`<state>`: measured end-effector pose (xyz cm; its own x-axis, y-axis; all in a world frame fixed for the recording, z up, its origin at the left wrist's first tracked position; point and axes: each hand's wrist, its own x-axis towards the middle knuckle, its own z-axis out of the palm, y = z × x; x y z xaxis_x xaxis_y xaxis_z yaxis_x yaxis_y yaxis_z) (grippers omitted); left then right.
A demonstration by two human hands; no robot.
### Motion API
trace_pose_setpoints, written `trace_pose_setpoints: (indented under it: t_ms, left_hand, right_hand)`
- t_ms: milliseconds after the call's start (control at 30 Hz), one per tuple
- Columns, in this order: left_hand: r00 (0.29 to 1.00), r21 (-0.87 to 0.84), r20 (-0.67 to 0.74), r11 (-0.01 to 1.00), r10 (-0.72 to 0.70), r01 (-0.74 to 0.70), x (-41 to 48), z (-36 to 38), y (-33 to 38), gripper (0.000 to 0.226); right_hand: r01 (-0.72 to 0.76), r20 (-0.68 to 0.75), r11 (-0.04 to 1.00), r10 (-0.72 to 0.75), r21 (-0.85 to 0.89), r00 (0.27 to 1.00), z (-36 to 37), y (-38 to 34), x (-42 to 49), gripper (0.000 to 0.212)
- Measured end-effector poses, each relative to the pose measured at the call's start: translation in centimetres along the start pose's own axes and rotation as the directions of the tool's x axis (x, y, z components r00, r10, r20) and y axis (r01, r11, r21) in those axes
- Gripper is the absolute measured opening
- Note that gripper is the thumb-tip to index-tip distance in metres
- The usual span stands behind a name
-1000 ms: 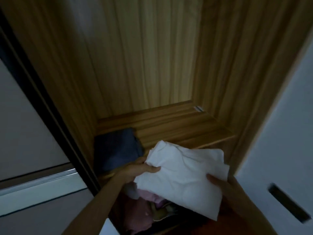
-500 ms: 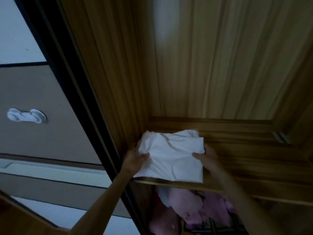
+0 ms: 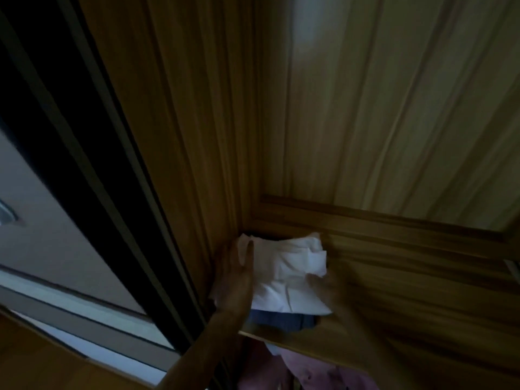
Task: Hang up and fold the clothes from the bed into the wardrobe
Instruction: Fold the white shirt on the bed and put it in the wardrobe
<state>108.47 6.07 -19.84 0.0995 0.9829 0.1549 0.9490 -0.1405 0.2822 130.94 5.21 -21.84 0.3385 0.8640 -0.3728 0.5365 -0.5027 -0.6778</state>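
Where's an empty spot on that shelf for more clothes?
The shelf is bare right of the white garment, up to the back panel. The left corner is crowded: white garment on a blue garment, left hand and right hand there.

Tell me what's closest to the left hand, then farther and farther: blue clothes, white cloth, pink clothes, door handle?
1. white folded garment: the left hand rests on its left edge.
2. blue folded garment: directly under the white one, on the wooden shelf.
3. pink clothes: lower, beneath the shelf.
4. door handle: far away at the left edge.
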Motion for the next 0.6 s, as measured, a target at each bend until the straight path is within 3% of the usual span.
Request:
trace_pose_setpoints:
  t_ms: [33, 67, 100, 133, 200, 267, 367, 467, 600]
  left_hand:
    - [0.999, -0.048, 0.027, 0.998, -0.034, 0.035, -0.4, 0.9, 0.7, 0.052]
    - [1.0, -0.032, 0.014, 0.999, -0.027, 0.027, -0.3, 2.3, 1.0, 0.052]
    - [0.999, 0.008, -0.007, 0.999, 0.051, -0.051, -0.8, 3.6, 0.8, 0.051]
    - [0.996, 0.062, 0.028, 0.994, 0.085, -0.087, -1.2, 4.3, 0.9, 0.052]
    - [0.991, 0.075, 0.083, 0.991, 0.101, -0.107, -0.5, 5.7, 0.1, 0.059]
    - [0.986, 0.126, 0.059, 0.978, 0.157, -0.163, 0.5, 7.0, -1.0, 0.067]
    - [0.983, 0.123, 0.123, 0.98, 0.139, -0.155, 2.1, 7.4, -1.3, 0.074]
    - [0.986, 0.084, 0.136, 0.99, 0.101, -0.113, 3.3, 7.3, -1.2, 0.076]
    - [0.989, 0.024, 0.145, 1.0, -0.013, 0.01, 3.2, 6.0, -0.5, 0.085]
  right_hand:
    - [0.058, -0.159, 0.99, -0.078, -0.13, 0.984, 0.7, 0.5, 0.1, 0.077]
    - [0.152, -0.308, 0.939, -0.25, -0.307, 0.918, 1.0, 0.7, -0.1, 0.078]
    - [0.24, -0.343, 0.863, -0.411, -0.444, 0.845, 1.3, 0.9, -0.4, 0.075]
    - [0.359, -0.318, 0.768, -0.573, -0.53, 0.756, 1.3, 0.7, -0.7, 0.07]
    - [0.563, -0.188, 0.613, -0.751, -0.554, 0.633, 1.8, -0.3, -0.8, 0.062]
    - [0.625, -0.035, 0.556, -0.762, -0.548, 0.647, 3.0, -0.4, 0.0, 0.059]
    - [0.573, 0.133, 0.558, -0.637, -0.601, 0.759, 4.0, 0.1, 1.6, 0.072]
    - [0.486, 0.143, 0.629, -0.515, -0.607, 0.845, 3.4, -0.2, 2.5, 0.095]
    - [0.376, 0.097, 0.696, -0.405, -0.612, 0.909, 2.6, -0.7, 1.8, 0.097]
